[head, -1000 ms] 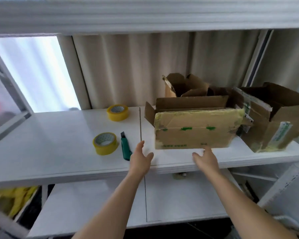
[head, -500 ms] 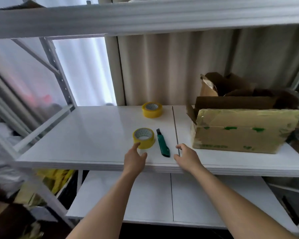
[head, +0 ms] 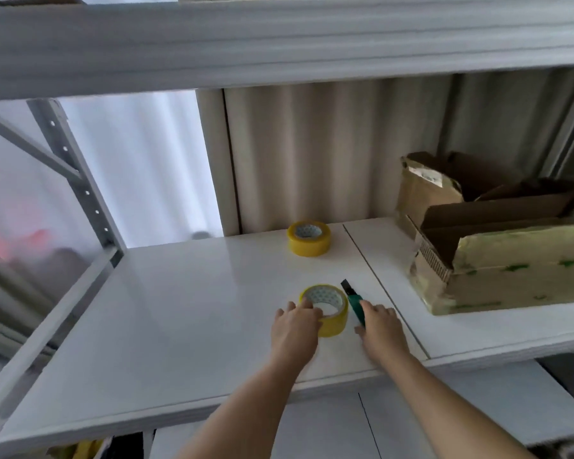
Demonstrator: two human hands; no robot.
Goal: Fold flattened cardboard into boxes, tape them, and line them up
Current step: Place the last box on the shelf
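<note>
Two hands work my white shelf (head: 179, 313): left hand (head: 295, 329) curls around the near yellow tape roll (head: 325, 309), right hand (head: 380, 327) grips the green utility knife (head: 354, 298); the taped brown cardboard box (head: 511, 270) sits far right.

White glossy metal-framed shelf (head: 186, 313), two panels, seam running front to back right of centre. On left panel: yellow roll of packing tape (head: 309, 238) near the back, lying flat; second yellow roll of packing tape (head: 328, 309) near the front edge, also flat. Green utility knife with black tip (head: 354, 298) just beside the front roll, on its right. On right panel: brown cardboard boxes (head: 497, 260), flaps open, old tape and green markings.
</note>
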